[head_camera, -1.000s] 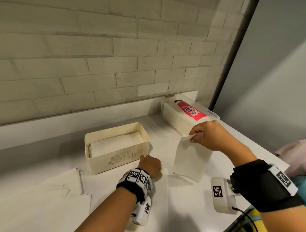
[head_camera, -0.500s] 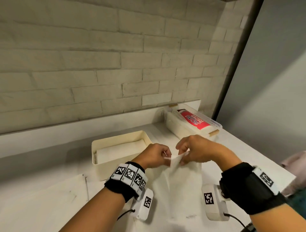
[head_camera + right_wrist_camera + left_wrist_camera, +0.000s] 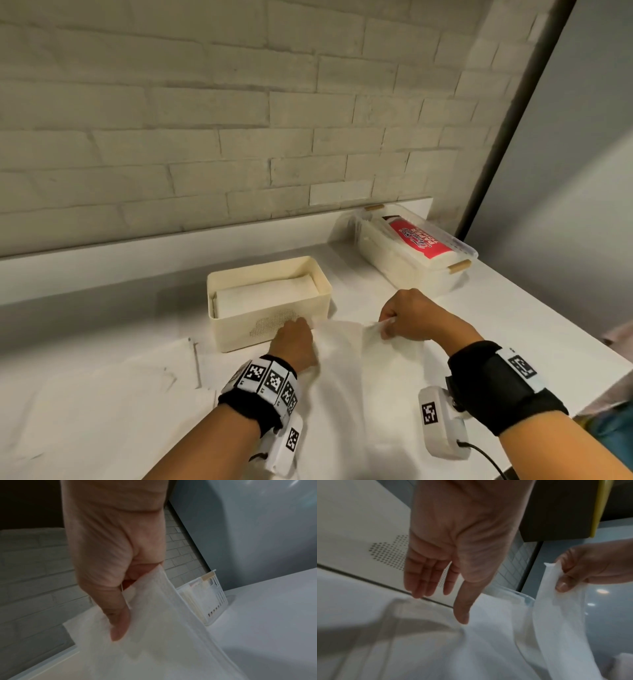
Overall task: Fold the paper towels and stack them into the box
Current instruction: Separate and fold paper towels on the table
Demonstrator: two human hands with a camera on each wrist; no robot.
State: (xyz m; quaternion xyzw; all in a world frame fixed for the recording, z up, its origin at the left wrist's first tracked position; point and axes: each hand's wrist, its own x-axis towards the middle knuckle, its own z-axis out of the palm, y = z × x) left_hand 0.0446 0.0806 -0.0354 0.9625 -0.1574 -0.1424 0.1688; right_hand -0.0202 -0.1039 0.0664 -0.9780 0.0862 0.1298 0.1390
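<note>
Half a second ago both hands pinched the paper towel (image 3: 363,370) together in front of the box (image 3: 267,303); now they have parted, and the sheet is spread across the bench (image 3: 507,329) between them, at about 5 o'clock from the box. The left hand (image 3: 294,346) has let go: the left wrist view shows its fingers (image 3: 426,580) straight and released, hovering over the sheet's left edge just beside the box wall. The right hand (image 3: 411,318) pinches the far right corner between thumb and curled fingers (image 3: 118,622), lifted off the bench.

The risk, as I judge it, is an uneven fold. With only one corner held, the limp sheet may drag, skew or crease when carried over. A tug against a pressing left palm could tear it. A folded towel (image 3: 263,294) already lies in the box; a crooked one would stack badly on it.
</note>
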